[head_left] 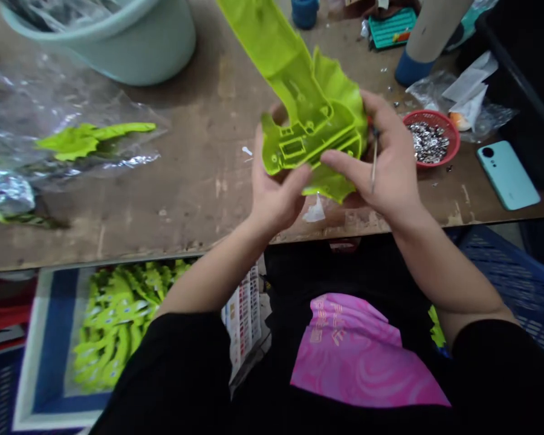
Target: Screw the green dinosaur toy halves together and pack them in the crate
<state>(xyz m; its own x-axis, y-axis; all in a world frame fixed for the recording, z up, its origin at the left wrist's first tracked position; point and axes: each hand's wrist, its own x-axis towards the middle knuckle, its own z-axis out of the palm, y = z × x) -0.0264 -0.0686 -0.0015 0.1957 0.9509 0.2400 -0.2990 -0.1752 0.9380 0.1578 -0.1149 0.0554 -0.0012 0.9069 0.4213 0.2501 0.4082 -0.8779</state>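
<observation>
The left hand (276, 196) and the right hand (394, 163) together grasp a bright yellow-green, moulded plastic shell (315, 118), held up over the brown, worn wooden table (199, 163) near its front edge. The shell's hollow inner side faces the camera, showing raised ribs, small round posts and a little rectangular frame; a long, broad arm runs from it to the top of the view, and the edge on the right and below is wavy and pointed. The left hand is partly closed around its lower left end, thumb near the lower edge. The right hand is curled around the opposite side, its thumb laid on the inner face; a thin, metallic-looking rod (374, 162), blurred, lies against that hand.

Just right of the right hand is a round red plastic basket (455, 138) of small silvery pieces (428, 144), with a turquoise phone (510, 178) farther out. To the left, a leaf-like yellow-green piece (75, 142) lies on or in clear plastic film (127, 106), near a pale green tub (163, 51).
</observation>
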